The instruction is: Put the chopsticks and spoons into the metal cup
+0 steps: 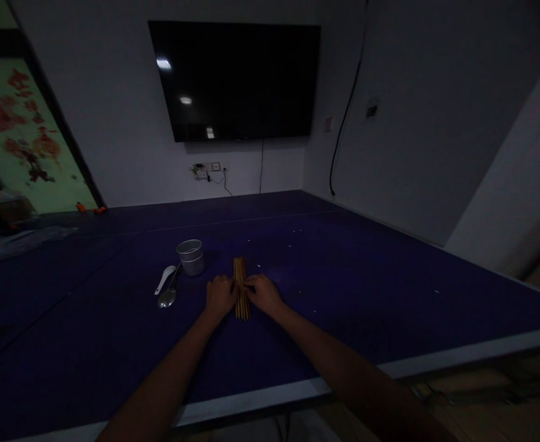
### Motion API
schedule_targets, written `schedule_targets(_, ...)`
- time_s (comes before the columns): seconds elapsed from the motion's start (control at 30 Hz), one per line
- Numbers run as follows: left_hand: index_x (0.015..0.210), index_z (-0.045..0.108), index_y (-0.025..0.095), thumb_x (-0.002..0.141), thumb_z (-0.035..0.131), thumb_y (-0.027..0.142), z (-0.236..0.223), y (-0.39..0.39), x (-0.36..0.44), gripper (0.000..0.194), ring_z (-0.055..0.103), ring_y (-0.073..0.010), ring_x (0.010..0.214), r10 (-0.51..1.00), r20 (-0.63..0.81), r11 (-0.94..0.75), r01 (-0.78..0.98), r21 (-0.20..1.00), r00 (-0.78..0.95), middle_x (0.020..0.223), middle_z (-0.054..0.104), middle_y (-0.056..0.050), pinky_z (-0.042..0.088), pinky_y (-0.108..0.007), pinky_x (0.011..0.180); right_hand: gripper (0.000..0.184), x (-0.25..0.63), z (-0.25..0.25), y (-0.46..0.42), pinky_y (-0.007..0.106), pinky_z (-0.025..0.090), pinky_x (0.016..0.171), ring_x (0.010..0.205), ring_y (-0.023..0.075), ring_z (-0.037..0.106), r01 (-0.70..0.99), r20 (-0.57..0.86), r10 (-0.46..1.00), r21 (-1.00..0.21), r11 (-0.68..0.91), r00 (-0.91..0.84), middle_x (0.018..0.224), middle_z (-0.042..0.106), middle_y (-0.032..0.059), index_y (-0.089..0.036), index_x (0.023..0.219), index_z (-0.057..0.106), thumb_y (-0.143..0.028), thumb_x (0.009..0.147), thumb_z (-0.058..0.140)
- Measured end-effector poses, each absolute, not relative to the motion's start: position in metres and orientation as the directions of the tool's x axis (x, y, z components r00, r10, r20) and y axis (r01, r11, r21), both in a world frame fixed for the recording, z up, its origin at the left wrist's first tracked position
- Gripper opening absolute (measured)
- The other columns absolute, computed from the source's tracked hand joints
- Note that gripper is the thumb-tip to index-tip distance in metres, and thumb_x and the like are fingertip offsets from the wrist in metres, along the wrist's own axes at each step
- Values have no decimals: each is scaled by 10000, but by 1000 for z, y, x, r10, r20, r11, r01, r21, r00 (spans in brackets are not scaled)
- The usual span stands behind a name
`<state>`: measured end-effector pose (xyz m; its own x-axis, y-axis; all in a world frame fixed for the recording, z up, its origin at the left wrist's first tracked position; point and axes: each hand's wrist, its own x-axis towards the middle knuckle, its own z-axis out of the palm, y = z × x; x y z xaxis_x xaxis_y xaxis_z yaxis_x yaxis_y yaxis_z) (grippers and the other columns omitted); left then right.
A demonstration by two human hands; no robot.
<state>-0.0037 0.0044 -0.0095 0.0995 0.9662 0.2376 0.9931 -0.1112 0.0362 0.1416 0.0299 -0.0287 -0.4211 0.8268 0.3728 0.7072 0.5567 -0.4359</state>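
Note:
A bundle of brown wooden chopsticks lies on the dark blue table, its length pointing away from me. My left hand closes on the bundle's left side near the middle. From the right side, my right hand grips it at about the same height, fingers pressed against the sticks. Both ends of the bundle stick out beyond my hands. To the left stands a metal cup, upright. Beside it lie a white spoon and a metal spoon, neither touched by my hands.
Small white scraps are scattered over the table. Clear plastic wrapping lies at the far left. A large dark television hangs on the wall behind, with sockets and wires below. A black cable dangles at the right.

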Motion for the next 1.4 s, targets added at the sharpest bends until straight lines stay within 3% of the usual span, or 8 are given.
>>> schedule_targets(0.27,1142,576,191,901,320,379,-12,5,-4,400,525,-240,1006,956,273,-125,991,48,107,1027,602,-108,407,-357,808,230,141,-22,21,286,403,900,1044,191,571,746,336,848,-412,524,-410,1098,664,53,-211,934,705,-201,834,499)
schedule_targets(0.57,1271,488,254,904,324,330,-15,6,-4,409,428,-230,1162,926,293,-283,951,126,237,1314,499,-58,392,-385,904,283,142,-12,12,266,402,863,982,177,578,763,295,847,-371,528,-443,1075,672,26,-227,1044,659,-184,848,460)
schedule_targets(1.0,1217,528,230,900,336,293,-19,10,-6,376,472,-227,1174,929,278,-297,941,162,246,1310,522,-65,401,-410,939,259,142,-14,14,262,406,829,933,178,593,772,304,850,-363,522,-431,1002,691,43,-227,1002,672,-202,845,468)
schedule_targets(1.13,1196,543,189,890,347,226,-22,14,-7,365,483,-191,1186,904,305,-373,901,219,300,1277,546,-93,338,-383,1027,261,142,-16,16,271,406,841,935,182,594,762,303,847,-375,527,-437,1006,692,44,-230,1021,669,-209,839,483)
schedule_targets(1.27,1205,532,171,896,325,205,-24,16,-7,373,442,-191,1239,895,307,-406,874,267,323,1289,533,-113,261,-440,1080,264,143,-17,16,269,406,839,939,182,593,760,303,849,-384,524,-433,1012,692,40,-236,1022,672,-210,833,490)
schedule_targets(1.4,1192,534,175,898,324,201,-26,19,-9,362,439,-182,1244,892,303,-418,866,275,334,1290,534,-110,259,-437,1085,293,143,-17,18,266,410,830,940,179,592,746,306,837,-383,544,-453,1031,688,25,-248,1070,654,-211,830,490)
